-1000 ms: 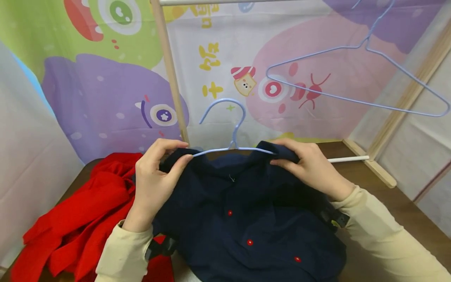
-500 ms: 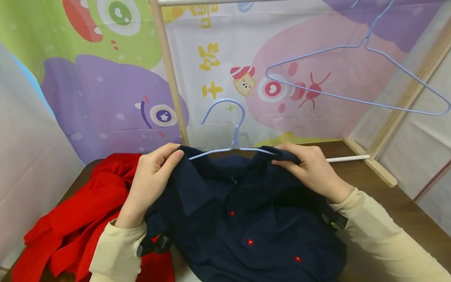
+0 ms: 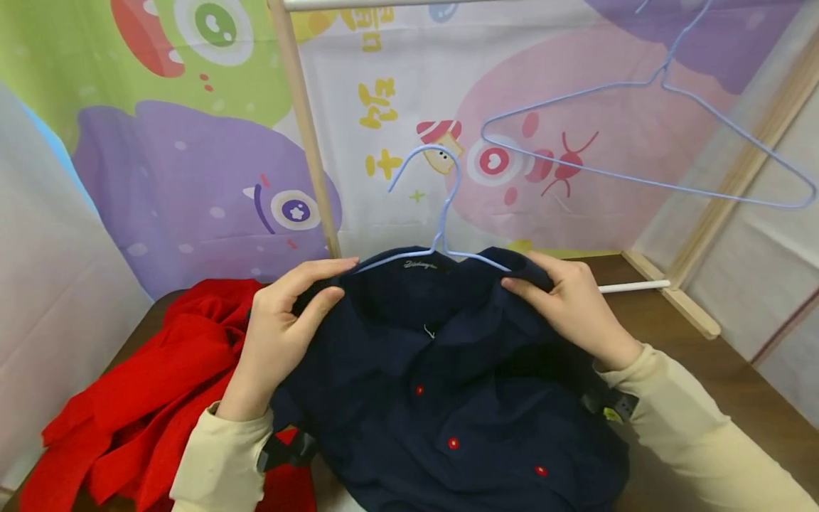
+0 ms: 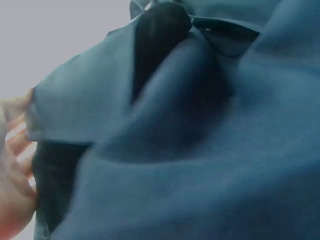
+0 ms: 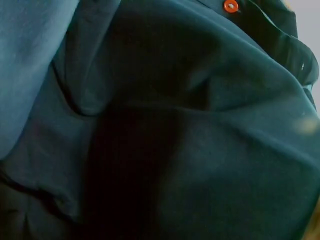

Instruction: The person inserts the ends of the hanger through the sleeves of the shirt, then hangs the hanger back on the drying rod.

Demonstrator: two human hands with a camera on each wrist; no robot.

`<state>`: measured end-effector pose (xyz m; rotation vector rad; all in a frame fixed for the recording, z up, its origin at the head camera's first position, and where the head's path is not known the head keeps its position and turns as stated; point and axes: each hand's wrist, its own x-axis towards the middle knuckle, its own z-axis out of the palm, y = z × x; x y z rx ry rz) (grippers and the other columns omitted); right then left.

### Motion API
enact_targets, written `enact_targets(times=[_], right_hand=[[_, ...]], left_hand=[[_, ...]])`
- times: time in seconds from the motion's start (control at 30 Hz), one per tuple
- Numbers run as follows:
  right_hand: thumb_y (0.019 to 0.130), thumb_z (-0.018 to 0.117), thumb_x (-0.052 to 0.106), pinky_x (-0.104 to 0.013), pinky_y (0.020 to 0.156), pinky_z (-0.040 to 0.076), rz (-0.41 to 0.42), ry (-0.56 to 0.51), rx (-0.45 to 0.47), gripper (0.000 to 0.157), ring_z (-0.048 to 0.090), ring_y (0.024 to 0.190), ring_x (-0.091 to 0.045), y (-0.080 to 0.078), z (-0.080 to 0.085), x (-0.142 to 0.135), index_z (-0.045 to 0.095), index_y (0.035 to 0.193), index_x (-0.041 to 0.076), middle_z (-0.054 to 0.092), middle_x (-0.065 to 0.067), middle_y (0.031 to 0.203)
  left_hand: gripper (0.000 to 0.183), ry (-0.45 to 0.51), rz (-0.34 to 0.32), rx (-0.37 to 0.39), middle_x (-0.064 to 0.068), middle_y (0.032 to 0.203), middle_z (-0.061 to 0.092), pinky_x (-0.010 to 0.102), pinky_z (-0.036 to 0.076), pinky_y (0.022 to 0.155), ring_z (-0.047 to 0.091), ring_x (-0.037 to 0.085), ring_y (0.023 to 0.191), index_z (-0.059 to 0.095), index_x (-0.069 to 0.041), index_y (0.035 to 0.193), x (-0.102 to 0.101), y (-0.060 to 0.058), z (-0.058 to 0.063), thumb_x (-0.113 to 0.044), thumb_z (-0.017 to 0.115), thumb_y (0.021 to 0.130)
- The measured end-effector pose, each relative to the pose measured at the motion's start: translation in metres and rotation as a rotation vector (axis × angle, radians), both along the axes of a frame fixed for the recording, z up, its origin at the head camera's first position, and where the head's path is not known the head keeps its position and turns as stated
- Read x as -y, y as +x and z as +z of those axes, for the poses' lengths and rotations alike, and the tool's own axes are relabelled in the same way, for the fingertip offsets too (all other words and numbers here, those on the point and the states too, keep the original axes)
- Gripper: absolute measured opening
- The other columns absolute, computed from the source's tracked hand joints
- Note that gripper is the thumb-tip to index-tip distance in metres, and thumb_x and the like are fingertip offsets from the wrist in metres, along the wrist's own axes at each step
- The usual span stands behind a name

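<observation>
A navy short-sleeved shirt (image 3: 384, 370) with red buttons is held upright, a light blue wire hanger (image 3: 451, 192) inside its collar and the hook sticking out above. My left hand (image 3: 281, 320) grips the shirt's collar and shoulder on the left, thumb in front and fingers behind. On the other side, my right hand (image 3: 579, 309) pinches the collar near the hanger's arm. The hanger's lower part is hidden in the cloth. In the left wrist view, the hand (image 4: 15, 175) shows at the shirt's edge; the right wrist view is filled by shirt cloth (image 5: 240, 170) and a red button (image 5: 230, 6).
A red garment (image 3: 160, 363) lies crumpled on the brown table (image 3: 665, 377) at the left. A second blue hanger (image 3: 595, 171) hangs at upper right from a wooden rack, whose left post (image 3: 303, 121) stands behind the shirt. A cartoon-print curtain (image 3: 211, 171) forms the backdrop.
The hanger's hook has risen and shifted right, and the back collar now stands up around its neck, showing the label. My left hand has shifted its hold along the collar.
</observation>
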<state>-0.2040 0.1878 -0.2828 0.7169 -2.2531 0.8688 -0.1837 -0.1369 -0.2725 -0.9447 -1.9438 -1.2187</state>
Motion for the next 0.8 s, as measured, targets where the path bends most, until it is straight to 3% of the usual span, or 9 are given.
enact_targets(times=[0.1, 0.2, 0.3, 0.37, 0.47, 0.57, 0.67, 0.8], right_hand=[[0.079, 0.07, 0.012, -0.014, 0.068, 0.041, 0.008, -0.014, 0.036, 0.017, 0.053, 0.07, -0.004, -0.001, 0.001, -0.002, 0.066, 0.096, 0.011, 0.064, 0.002, 0.08], [0.08, 0.069, 0.011, -0.013, 0.076, 0.042, 0.066, -0.027, 0.077, 0.025, 0.056, 0.08, 0.0, -0.001, 0.0, -0.004, 0.065, 0.104, 0.012, 0.067, 0.001, 0.091], [0.081, 0.067, 0.01, -0.011, 0.082, 0.041, 0.109, -0.042, 0.107, 0.03, 0.056, 0.089, 0.004, -0.001, 0.0, -0.004, 0.064, 0.111, 0.012, 0.067, -0.001, 0.1], [0.083, 0.065, 0.009, -0.011, 0.082, 0.041, 0.118, -0.047, 0.113, 0.029, 0.056, 0.089, 0.004, 0.0, 0.001, -0.004, 0.064, 0.111, 0.012, 0.067, -0.002, 0.1], [0.084, 0.063, 0.007, -0.012, 0.073, 0.042, 0.1, -0.056, 0.094, 0.017, 0.056, 0.079, 0.001, 0.0, 0.002, -0.004, 0.066, 0.101, 0.01, 0.067, -0.002, 0.089], [0.084, 0.062, 0.006, -0.014, 0.066, 0.042, 0.065, -0.103, 0.078, 0.008, 0.055, 0.072, -0.001, -0.001, 0.002, -0.004, 0.068, 0.09, 0.008, 0.066, 0.0, 0.08], [0.084, 0.063, 0.005, -0.015, 0.063, 0.041, 0.034, -0.167, 0.057, 0.005, 0.054, 0.068, -0.001, -0.001, 0.002, -0.003, 0.068, 0.082, 0.006, 0.064, 0.006, 0.076], [0.081, 0.066, 0.005, -0.014, 0.065, 0.043, 0.061, -0.187, 0.04, 0.005, 0.057, 0.071, 0.0, -0.002, 0.002, -0.005, 0.07, 0.084, 0.006, 0.064, 0.013, 0.079]], left_hand=[[0.026, -0.039, -0.024, 0.001, 0.005, 0.112, 0.064, 0.026, 0.042, 0.094, 0.058, 0.015, 0.106, 0.063, -0.006, 0.112, 0.001, -0.001, -0.001, 0.0, 0.055, 0.088], [0.025, -0.072, 0.02, 0.059, 0.005, 0.111, 0.064, 0.022, 0.043, 0.091, 0.059, 0.012, 0.102, 0.063, -0.007, 0.111, 0.003, 0.0, 0.0, -0.002, 0.055, 0.088], [0.032, -0.165, 0.081, 0.151, 0.001, 0.114, 0.063, 0.022, 0.043, 0.089, 0.059, 0.009, 0.099, 0.059, -0.012, 0.119, 0.005, 0.001, 0.001, -0.008, 0.059, 0.086], [0.041, -0.255, 0.112, 0.189, 0.0, 0.119, 0.061, 0.026, 0.043, 0.09, 0.058, 0.01, 0.102, 0.053, -0.015, 0.126, 0.006, 0.002, 0.002, -0.013, 0.061, 0.086], [0.045, -0.333, 0.146, 0.194, 0.002, 0.118, 0.061, 0.03, 0.046, 0.082, 0.057, 0.013, 0.09, 0.051, -0.015, 0.13, 0.004, 0.002, 0.001, -0.017, 0.062, 0.086], [0.034, -0.271, 0.196, 0.15, 0.004, 0.106, 0.066, 0.027, 0.048, 0.076, 0.06, 0.014, 0.083, 0.061, -0.011, 0.117, -0.002, -0.001, -0.004, -0.015, 0.064, 0.084], [0.019, -0.131, 0.254, 0.104, 0.005, 0.092, 0.07, 0.02, 0.048, 0.069, 0.063, 0.013, 0.079, 0.069, -0.008, 0.101, -0.009, -0.004, -0.01, -0.011, 0.066, 0.082], [0.014, -0.027, 0.301, 0.105, 0.006, 0.081, 0.069, 0.013, 0.042, 0.06, 0.058, 0.01, 0.068, 0.069, -0.005, 0.095, -0.015, -0.005, -0.015, -0.009, 0.066, 0.082]])
